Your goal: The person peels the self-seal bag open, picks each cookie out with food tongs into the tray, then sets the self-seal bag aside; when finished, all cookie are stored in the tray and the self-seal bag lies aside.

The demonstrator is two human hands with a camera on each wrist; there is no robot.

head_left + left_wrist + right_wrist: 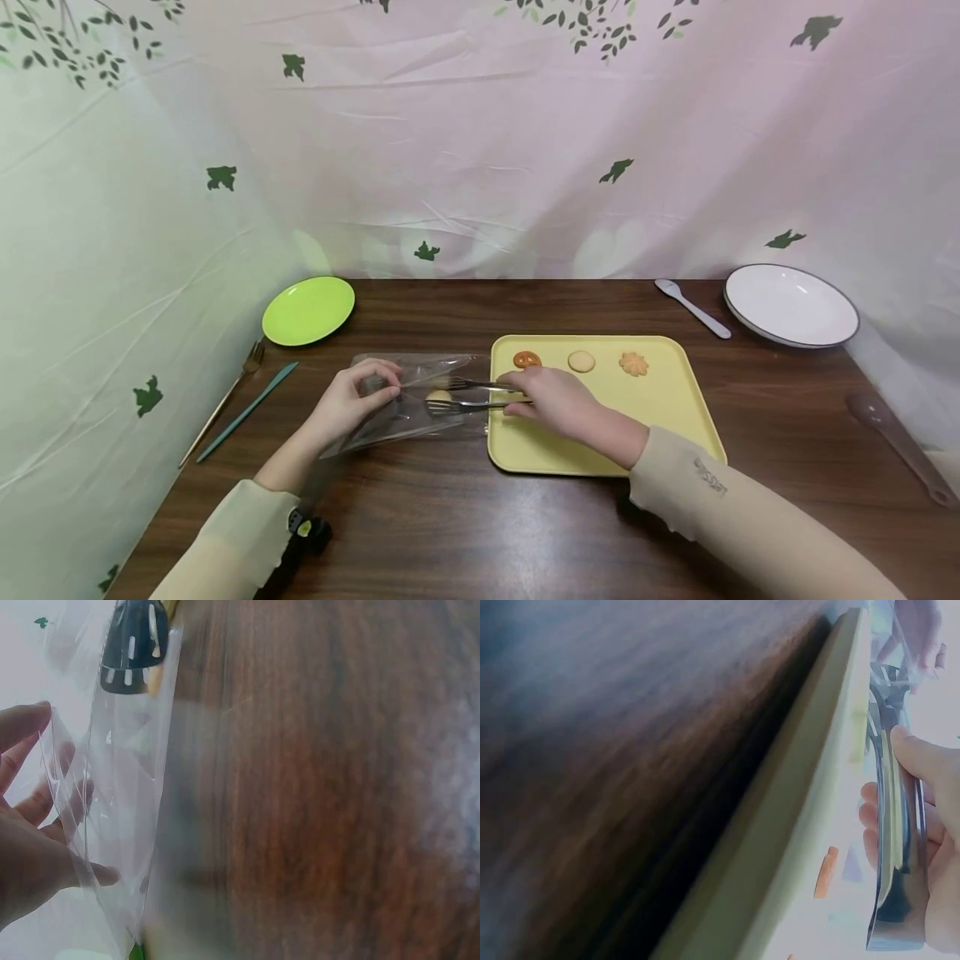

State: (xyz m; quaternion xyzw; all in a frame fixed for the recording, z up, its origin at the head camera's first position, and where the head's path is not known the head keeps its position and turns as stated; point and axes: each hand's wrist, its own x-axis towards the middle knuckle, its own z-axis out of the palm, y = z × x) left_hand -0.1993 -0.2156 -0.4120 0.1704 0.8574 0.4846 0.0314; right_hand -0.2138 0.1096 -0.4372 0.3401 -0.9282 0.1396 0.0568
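Observation:
My right hand [558, 402] grips metal tongs [483, 406] with slotted, fork-like ends, reaching left past the tray's edge. At their tips is a round pale cookie [439, 397], overlapped by a clear plastic bag [412, 427]. In the left wrist view the tong end [135, 649] appears at the bag's mouth, the cookie edge beside it. My left hand [358, 392] holds the bag between thumb and fingers, its film standing apart. From the right wrist, the tongs' bent end [900, 930] lies by the palm, thumb on one arm and fingers round the other.
On the yellow tray [607, 454] lie a reddish-brown cookie [527, 359], a round pale cookie [581, 361] and a flower-shaped cookie [633, 363]. Around it are a green plate [309, 311], fork [225, 400], teal knife [247, 412], white dish [791, 304], pale knife [693, 310] and brown spoon [900, 446].

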